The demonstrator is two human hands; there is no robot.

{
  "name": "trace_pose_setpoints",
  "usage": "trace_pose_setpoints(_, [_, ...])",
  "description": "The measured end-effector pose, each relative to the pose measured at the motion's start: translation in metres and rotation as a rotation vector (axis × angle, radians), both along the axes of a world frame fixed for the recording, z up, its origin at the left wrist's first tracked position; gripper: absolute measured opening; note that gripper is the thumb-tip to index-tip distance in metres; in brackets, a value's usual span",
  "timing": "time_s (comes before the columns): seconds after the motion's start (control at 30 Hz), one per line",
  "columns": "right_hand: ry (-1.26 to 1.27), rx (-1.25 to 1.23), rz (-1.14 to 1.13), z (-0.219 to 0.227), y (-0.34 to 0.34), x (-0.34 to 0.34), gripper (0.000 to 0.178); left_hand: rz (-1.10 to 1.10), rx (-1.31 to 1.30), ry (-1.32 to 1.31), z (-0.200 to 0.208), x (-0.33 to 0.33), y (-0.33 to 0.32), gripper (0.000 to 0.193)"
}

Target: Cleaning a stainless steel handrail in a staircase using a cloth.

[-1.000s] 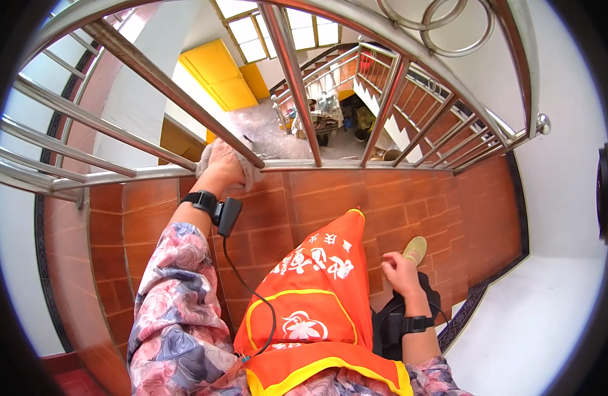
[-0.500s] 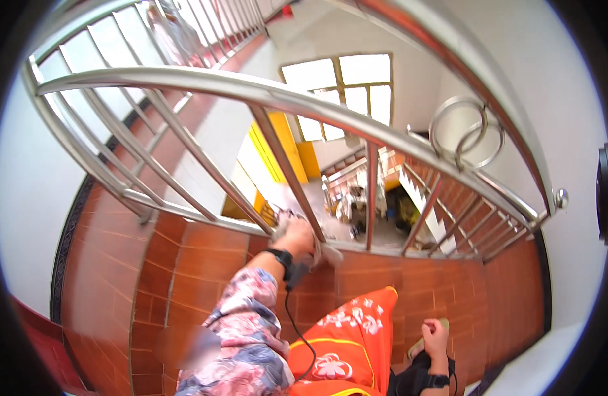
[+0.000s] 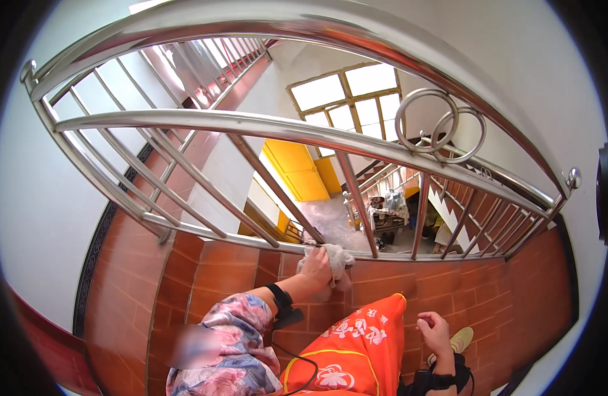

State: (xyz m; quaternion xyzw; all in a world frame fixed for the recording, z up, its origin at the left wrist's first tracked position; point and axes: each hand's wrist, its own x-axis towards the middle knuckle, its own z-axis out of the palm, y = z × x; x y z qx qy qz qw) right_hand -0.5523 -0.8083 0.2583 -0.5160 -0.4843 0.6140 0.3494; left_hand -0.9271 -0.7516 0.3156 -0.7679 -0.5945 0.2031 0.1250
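Observation:
My left hand (image 3: 315,269) is closed on a crumpled pale grey cloth (image 3: 339,259). It presses the cloth against the bottom rail (image 3: 284,247) of a stainless steel railing, close to the foot of an upright bar (image 3: 277,188). A black band with a small box and a cable is on that wrist. At the lower right, my right hand (image 3: 435,332) hangs over the floor with its fingers loosely curled in. Nothing shows in it, and it touches nothing.
The railing's top rail (image 3: 409,56) arches across, with two joined metal rings (image 3: 428,121) below it. Beyond lie a drop to a lower floor, a yellow door (image 3: 296,168) and a lower stair flight. Brown tiles (image 3: 409,290) cover the landing. My orange apron (image 3: 347,343) hangs in front.
My left hand and the cloth have moved down and right from the upright bar onto the bottom rail. The view has shifted, showing more of the top rail. My right hand stays low.

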Motion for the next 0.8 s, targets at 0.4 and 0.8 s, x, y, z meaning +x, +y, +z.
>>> trace_pose_setpoints(0.4, [-0.355, 0.091, 0.028, 0.003, 0.022, -0.008, 0.023, 0.313, -0.481, -0.192, -0.032, 0.049, 0.12, 0.052])
trace_pose_setpoints(0.8, [-0.393, 0.11, -0.036, -0.008, 0.029, -0.002, 0.024, 0.035, -0.002, 0.073, -0.081, 0.047, 0.065, 0.017])
